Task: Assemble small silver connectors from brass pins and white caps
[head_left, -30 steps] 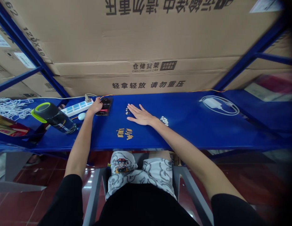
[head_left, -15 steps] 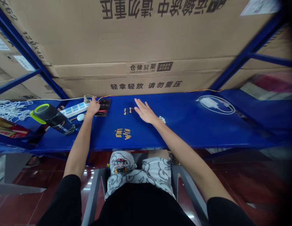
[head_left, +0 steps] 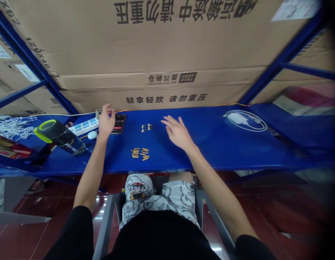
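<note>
My left hand (head_left: pixel 106 121) hovers open, fingers loosely curled, just left of a black phone-like timer (head_left: pixel 119 124) lying on the blue shelf (head_left: pixel 210 151). My right hand (head_left: pixel 177 133) is raised a little above the shelf with its fingers spread and nothing in it. Between the two hands lie a few small dark metal parts (head_left: pixel 146 127). Nearer the front edge sits a cluster of small tan pieces (head_left: pixel 140 153).
A white power strip (head_left: pixel 83 126) and a small pale round object (head_left: pixel 92 135) lie left of the timer. A black bottle with a green lid (head_left: pixel 59 136) lies on its side at the far left. A coiled white charger (head_left: pixel 244 119) rests at right. Cardboard boxes (head_left: pixel 167 54) fill the back.
My left hand has lifted off the timer and opened. My right hand has risen from flat on the shelf and moved right, away from the small metal parts.
</note>
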Available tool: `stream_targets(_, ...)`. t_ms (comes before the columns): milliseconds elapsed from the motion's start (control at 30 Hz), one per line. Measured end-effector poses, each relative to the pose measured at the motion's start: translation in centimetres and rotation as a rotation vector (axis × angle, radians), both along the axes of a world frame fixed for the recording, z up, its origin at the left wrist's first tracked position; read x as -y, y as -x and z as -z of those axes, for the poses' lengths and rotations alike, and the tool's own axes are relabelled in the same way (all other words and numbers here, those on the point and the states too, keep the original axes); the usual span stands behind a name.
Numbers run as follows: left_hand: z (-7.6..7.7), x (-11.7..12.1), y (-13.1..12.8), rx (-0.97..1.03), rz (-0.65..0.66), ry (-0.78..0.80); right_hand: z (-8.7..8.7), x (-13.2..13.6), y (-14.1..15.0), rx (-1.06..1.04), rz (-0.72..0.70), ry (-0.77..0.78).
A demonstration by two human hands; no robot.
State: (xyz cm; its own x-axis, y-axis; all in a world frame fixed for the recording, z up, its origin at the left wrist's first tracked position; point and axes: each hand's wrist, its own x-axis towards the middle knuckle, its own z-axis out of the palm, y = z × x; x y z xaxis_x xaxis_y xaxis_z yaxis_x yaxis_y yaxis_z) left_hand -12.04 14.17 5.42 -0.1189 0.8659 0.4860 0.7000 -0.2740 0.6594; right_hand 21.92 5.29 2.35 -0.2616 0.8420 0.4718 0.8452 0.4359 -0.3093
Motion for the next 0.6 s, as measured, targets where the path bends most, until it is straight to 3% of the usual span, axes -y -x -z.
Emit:
stream_targets(133, -0.8, 5.9, -2.0, 0.118, 0.244, 0.005, 1.4, 4.5, -3.6, -0.110, 0.260, -0.154)
stream_targets(267, -0.4, 10.4, -3.4, 0.116, 0.401, 0.089, 2.9, 6.2, -5.5, -0.136, 0.357, -0.107)
stream_targets(400, 0.9, 11.8, -4.3, 0.031, 0.430, 0.151, 3.2, 6.0, -5.1, -0.064, 0.305, -0.107)
stream_targets(600, 3.2, 12.3, -4.6, -0.041, 0.481, 0.123, 3.2, 6.4, -4.5, 0.051, 0.268, -0.181)
